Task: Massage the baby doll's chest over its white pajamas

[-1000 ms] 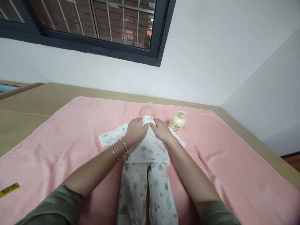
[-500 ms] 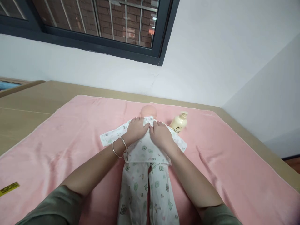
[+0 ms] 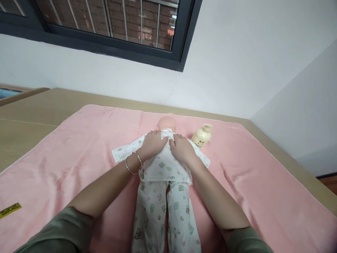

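Observation:
A baby doll (image 3: 167, 123) lies on its back, head toward the wall, dressed in a white long-sleeved top (image 3: 164, 168) and matching trousers (image 3: 152, 214) with green prints. My left hand (image 3: 153, 144) rests flat on one side of the top's chest, near the neckline. On the other side lies my right hand (image 3: 181, 148), also flat, its thumb close to my left thumb. Both hands touch the cloth without gripping it. The fingers point toward the doll's head, and the doll's face cannot be made out.
A pale yellow pump bottle (image 3: 201, 137) stands just right of the doll's shoulder. Beneath everything is a wrinkled pink blanket (image 3: 252, 168) over a tan surface (image 3: 31, 116). A yellow strip with dark markings (image 3: 10, 211) lies at left. A dark-framed window (image 3: 158, 59) is in the wall behind.
My right hand has shifted very slightly to the right on the top. The doll and bottle stay in place; the camera view has tilted a little.

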`<state>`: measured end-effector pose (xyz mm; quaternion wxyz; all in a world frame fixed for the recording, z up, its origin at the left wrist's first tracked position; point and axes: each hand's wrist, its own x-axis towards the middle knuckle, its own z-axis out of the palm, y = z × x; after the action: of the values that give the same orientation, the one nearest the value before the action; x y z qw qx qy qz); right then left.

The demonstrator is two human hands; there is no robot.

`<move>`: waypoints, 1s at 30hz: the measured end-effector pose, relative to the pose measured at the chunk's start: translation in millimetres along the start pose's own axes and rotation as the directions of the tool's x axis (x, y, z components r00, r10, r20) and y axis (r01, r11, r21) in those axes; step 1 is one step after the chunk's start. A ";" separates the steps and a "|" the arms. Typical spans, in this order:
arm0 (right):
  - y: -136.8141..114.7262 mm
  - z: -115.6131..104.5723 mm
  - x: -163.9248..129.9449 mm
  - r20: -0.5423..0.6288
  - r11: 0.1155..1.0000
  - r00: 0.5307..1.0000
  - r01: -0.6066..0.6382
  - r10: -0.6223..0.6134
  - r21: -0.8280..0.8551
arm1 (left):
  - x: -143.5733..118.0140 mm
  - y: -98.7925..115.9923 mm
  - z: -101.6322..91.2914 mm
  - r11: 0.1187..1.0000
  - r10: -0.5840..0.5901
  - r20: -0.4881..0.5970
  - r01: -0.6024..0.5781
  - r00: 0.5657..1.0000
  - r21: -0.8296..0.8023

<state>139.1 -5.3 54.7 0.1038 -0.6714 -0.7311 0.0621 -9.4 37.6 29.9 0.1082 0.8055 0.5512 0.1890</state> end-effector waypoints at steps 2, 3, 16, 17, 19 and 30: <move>-3.4 -2.8 -3.4 0.008 1.000 1.000 -0.011 0.011 0.002 | 1.2 -0.5 -0.9 1.000 -0.013 0.000 0.013 1.000 0.000; -2.3 -3.4 -2.8 0.011 1.000 1.000 -0.011 0.011 0.016 | -0.9 1.5 -0.2 1.000 -0.015 -0.016 0.015 1.000 0.020; 11.0 7.8 10.4 0.017 0.999 1.000 -0.001 0.000 0.050 | -15.1 13.6 2.2 0.993 0.037 -0.082 -0.027 0.996 0.116; 4.1 7.5 5.5 0.012 1.000 1.000 0.002 -0.002 0.018 | -9.3 8.4 1.1 0.995 0.017 -0.075 -0.010 0.997 0.099; -7.7 6.8 -3.4 -0.005 1.000 1.000 0.006 -0.006 -0.029 | -0.4 0.8 0.5 0.997 -0.014 -0.083 0.021 0.996 0.075; 24.1 16.4 19.4 -0.033 0.988 0.999 -0.026 0.031 0.150 | -5.2 7.4 4.4 0.993 0.005 -0.121 0.009 0.993 0.115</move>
<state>157.1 17.0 34.5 0.1658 -0.6730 -0.7129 0.1064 -2.9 30.2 27.8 0.0283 0.7970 0.5674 0.2052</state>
